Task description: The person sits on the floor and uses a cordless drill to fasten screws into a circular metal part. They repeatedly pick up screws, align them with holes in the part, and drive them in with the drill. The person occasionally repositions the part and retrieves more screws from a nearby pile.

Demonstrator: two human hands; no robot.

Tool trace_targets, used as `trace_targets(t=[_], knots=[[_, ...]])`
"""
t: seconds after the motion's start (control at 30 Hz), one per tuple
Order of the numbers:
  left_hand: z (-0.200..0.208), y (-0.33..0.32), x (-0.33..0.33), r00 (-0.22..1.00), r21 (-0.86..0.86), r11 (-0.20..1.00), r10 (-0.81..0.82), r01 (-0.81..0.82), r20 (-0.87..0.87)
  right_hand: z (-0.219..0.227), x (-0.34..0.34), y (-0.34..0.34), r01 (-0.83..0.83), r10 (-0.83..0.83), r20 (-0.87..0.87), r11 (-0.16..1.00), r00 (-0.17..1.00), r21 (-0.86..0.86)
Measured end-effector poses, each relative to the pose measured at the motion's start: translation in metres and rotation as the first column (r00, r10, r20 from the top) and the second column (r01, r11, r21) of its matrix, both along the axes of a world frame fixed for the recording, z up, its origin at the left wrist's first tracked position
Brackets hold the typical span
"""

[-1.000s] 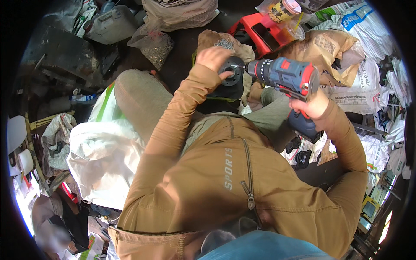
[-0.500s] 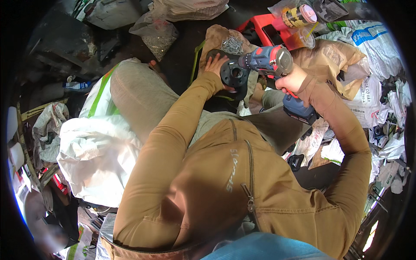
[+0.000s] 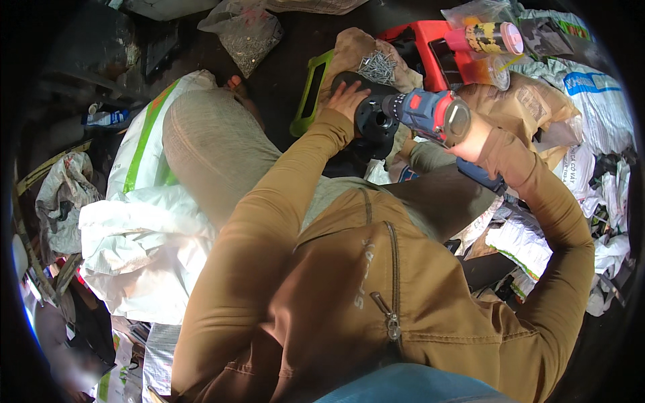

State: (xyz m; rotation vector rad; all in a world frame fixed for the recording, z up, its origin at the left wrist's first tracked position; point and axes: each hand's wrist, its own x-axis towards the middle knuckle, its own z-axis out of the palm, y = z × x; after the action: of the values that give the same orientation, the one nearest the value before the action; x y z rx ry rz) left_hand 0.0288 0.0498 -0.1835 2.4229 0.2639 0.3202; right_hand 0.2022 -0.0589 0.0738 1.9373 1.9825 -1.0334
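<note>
My right hand (image 3: 472, 142) is wrapped round the grip of a blue, grey and red cordless drill (image 3: 424, 113), its dark battery (image 3: 480, 174) jutting out below my wrist. The chuck points left, at the edge of a black round flanged part (image 3: 376, 125) with holes in its face. Whether a bit or screw touches the part is hidden. My left hand (image 3: 346, 101) grips the part's far left side, fingers spread over the top and thumb out of sight. Just beyond the part, loose silver screws (image 3: 377, 68) lie heaped on a brown bag (image 3: 356, 46).
A red plastic stool (image 3: 430, 47) at the far right bears a patterned cup (image 3: 494, 38) and an orange drink cup (image 3: 494, 72). A green-rimmed dark piece (image 3: 312, 94) lies left of the part. Crumpled white sacks (image 3: 148, 248) and a brown paper bag (image 3: 517, 107) flank my legs.
The view has shifted a little, bringing more of the green-rimmed piece into sight. The drill has tilted, so less of its grip and battery shows. My left hand stays on the part.
</note>
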Motion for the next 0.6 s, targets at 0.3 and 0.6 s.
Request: trace_targets(t=[0.3,0.6], knots=[[-0.005,-0.003,0.001,0.998,0.017,0.999,0.034,-0.035,0.053,-0.022,0.014,0.000,-0.074,0.086,-0.111,0.992,0.990,0.105],[-0.008,-0.005,0.003,1.000,0.032,0.999,0.029,-0.029,0.006,-0.012,0.018,0.017,-0.102,0.099,-0.026,0.947,0.995,-0.303]])
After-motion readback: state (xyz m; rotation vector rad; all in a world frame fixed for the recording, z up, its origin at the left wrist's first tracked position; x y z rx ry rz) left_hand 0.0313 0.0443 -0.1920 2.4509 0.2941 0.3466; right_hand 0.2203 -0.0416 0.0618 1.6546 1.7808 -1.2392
